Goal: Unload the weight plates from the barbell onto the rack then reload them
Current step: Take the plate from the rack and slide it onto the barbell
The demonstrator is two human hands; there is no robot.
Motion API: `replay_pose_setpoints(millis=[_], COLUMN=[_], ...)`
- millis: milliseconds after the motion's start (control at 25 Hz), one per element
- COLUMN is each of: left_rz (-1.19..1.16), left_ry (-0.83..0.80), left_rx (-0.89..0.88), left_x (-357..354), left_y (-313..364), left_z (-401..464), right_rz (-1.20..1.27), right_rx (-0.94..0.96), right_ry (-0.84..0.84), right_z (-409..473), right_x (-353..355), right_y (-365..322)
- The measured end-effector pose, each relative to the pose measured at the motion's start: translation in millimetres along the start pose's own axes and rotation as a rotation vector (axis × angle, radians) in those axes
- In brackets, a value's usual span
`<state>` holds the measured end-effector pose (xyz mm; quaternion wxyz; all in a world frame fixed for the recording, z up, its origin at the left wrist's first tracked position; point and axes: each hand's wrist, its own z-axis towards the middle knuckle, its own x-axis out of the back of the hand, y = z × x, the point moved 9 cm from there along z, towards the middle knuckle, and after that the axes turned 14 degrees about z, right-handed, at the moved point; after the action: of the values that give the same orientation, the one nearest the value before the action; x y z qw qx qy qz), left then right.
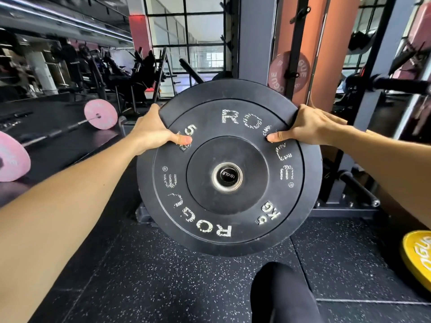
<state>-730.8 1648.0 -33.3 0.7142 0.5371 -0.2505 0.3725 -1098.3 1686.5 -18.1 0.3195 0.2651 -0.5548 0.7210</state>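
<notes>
A black 5 kg Rogue weight plate (pixel 229 167) fills the middle of the view, its face toward me. Inside its steel centre hole shows the black end cap of a peg or sleeve (pixel 227 176). My left hand (pixel 155 130) grips the plate's upper left rim, thumb pressed on the face. My right hand (pixel 303 127) grips the upper right rim, thumb on the face too. The grey rack upright (pixel 256 43) rises just behind the plate. What lies behind the plate is hidden.
A barbell with pink plates (pixel 100 114) lies on the dark floor at the left. A pink plate (pixel 289 72) hangs on the rack behind. A yellow plate (pixel 417 259) leans at the lower right. My leg (pixel 279 297) is below. Gym machines stand at the back left.
</notes>
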Motion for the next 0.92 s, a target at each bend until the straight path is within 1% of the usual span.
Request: replay_pose_setpoints(millis=[80,280,360,480,600,760,920], left_rz=[-0.020,-0.082,-0.080,-0.066,-0.065,-0.064,-0.062], left_ry=[0.004,0.020,0.071,0.174,0.221,0.228,0.184], left_rx=[-0.010,-0.036,-0.045,-0.057,-0.079,-0.084,-0.060], left_x=[-7,-20,-19,-16,-17,-25,-42], left_y=[-5,-4,-5,-10,-8,-6,-8], left_z=[3,10,7,-2,-3,19,66], right_rz=[-0.032,-0.007,-0.020,0.042,0.100,0.146,0.150], right_rx=[-0.007,-0.019,0.008,0.106,0.122,0.124,0.109], right_ry=[0.035,0.116,0.178,0.229,0.268,0.270,0.244], right_z=[5,21,21,18,20,44,89], right_x=[-5,-1,0,0,-2,-7,-13], right_y=[3,19,25,24,28,34,46])
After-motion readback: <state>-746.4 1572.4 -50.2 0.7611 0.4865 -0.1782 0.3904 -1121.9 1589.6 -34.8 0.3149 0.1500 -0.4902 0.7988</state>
